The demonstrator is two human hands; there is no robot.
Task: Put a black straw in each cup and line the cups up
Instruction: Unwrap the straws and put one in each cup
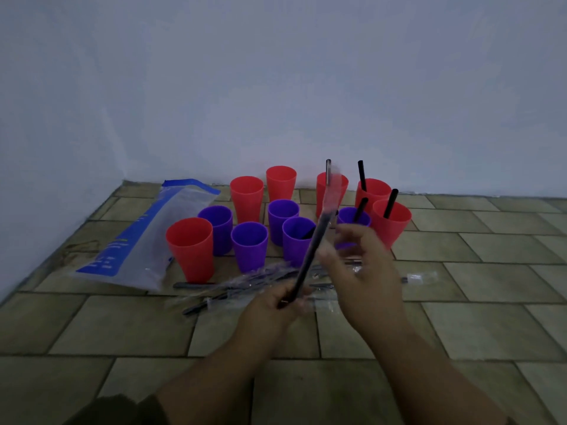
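Several red and purple cups stand clustered on the tiled floor by the wall. Three at the right hold upright black straws: a red cup, another red cup and a purple cup. A purple cup has a straw leaning low inside. My left hand grips the lower end of a black straw partly sheathed in a clear wrapper. My right hand is blurred beside the straw, fingers apart. A pile of wrapped straws lies in front of the cups.
A clear plastic bag with blue print lies at the left near the wall corner. A torn wrapper piece lies on the floor to the right. The white wall stands right behind the cups.
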